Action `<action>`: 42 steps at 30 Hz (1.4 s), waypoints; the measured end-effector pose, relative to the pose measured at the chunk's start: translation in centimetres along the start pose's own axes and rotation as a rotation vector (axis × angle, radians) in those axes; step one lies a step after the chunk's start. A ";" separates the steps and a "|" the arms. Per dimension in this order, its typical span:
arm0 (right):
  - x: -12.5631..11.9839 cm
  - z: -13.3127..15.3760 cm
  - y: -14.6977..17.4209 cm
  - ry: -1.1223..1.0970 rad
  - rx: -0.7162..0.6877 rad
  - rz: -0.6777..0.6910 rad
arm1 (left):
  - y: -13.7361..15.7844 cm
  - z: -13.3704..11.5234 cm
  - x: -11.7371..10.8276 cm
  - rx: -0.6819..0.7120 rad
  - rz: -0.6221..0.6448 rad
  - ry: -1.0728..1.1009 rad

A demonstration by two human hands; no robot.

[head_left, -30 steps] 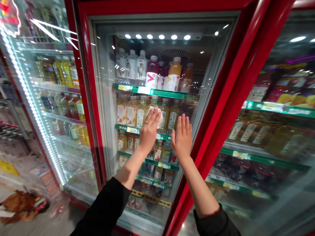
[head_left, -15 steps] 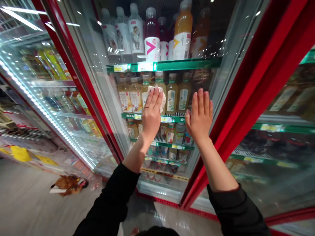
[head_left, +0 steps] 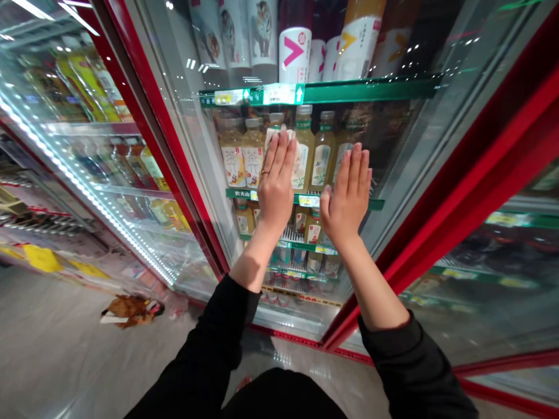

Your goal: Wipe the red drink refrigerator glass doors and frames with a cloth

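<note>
My left hand [head_left: 277, 183] lies flat with its fingers together over a crumpled white cloth [head_left: 271, 135], pressing it to the glass door [head_left: 406, 134] of a drinks cooler. Only the cloth's edges show around the fingers; whether it is fabric or paper I cannot tell. To the right, my right hand [head_left: 347, 201] is stretched out, palm toward the same glass, with nothing in it. Bottles of tea [head_left: 322, 157] stand on a shelf behind the pane, partly covered by both hands.
Red frames [head_left: 471, 192] border the door on both sides. Taller juice bottles [head_left: 294, 55] stand on the shelf above. Another lit cooler [head_left: 116, 192] is at the left. A brown bundle [head_left: 131, 309] lies on the grey floor [head_left: 74, 355] at lower left.
The view has moved closer to the door, and the upper bottles are now cut off at the top. Both hands stay on the glass, slightly higher in view and nearer each other.
</note>
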State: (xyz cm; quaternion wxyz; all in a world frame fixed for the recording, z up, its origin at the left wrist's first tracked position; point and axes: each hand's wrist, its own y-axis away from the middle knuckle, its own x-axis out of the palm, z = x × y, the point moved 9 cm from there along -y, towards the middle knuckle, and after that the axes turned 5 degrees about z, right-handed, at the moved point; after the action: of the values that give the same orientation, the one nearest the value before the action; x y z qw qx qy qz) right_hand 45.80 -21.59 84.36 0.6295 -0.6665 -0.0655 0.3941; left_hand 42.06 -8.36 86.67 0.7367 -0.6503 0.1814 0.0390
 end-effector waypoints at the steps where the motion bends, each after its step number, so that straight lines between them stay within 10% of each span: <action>1: 0.4 0.6 0.1 0.004 -0.015 -0.005 | 1.2 0.2 -0.1 -0.022 -0.038 0.010; 10: 3.4 1.0 1.0 0.066 0.024 0.033 | 0.7 -0.9 0.2 0.247 0.097 -0.057; 16: 3.3 1.1 0.9 0.047 0.038 0.041 | 2.1 6.1 -3.0 -0.012 -0.066 0.061; 24: 3.3 3.6 0.5 -0.005 0.096 -0.027 | 1.8 2.3 -0.6 0.180 0.112 0.068; 28: 3.2 6.4 -0.4 -0.006 -0.035 0.044 | -0.2 5.3 -2.0 0.141 0.059 0.049; 36: 4.9 8.8 -1.2 0.002 0.004 0.127 | 6.3 7.7 -4.1 -0.006 -0.037 0.047; 42: 6.1 9.0 -0.8 0.026 0.089 0.127 | 1.8 8.9 -4.3 0.111 0.032 0.063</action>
State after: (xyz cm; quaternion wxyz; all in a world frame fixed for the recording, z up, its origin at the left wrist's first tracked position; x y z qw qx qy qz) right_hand 44.76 -10.77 83.32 0.6332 -0.6455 0.0025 0.4271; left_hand 39.48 1.38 87.10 0.7649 -0.6062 0.2169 0.0203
